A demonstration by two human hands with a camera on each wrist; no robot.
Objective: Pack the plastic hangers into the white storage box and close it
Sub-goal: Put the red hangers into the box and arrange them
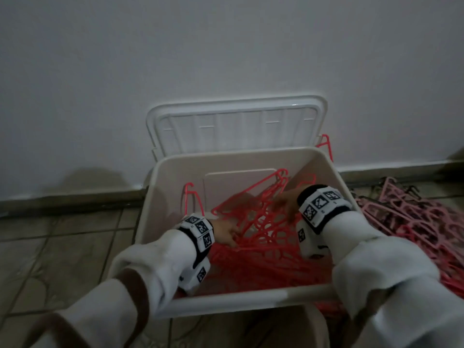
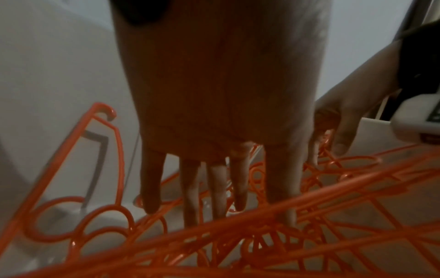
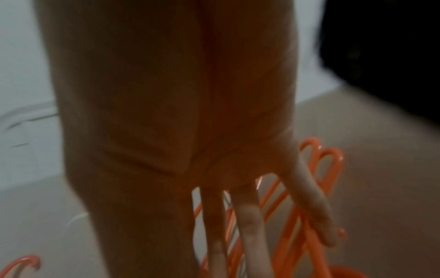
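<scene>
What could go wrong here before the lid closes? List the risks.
1. Red hangers lie tangled and some stand on end in the white storage box; hooks near the rim could block the lid.
2. Left hand fingers poke into the tangle and may snag.
3. Pink hangers remain on the floor.

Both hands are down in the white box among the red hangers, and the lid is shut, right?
Not quite: the lid stands open against the wall, as the head view shows. Both the left hand and right hand are in the white box among the red hangers.
</scene>
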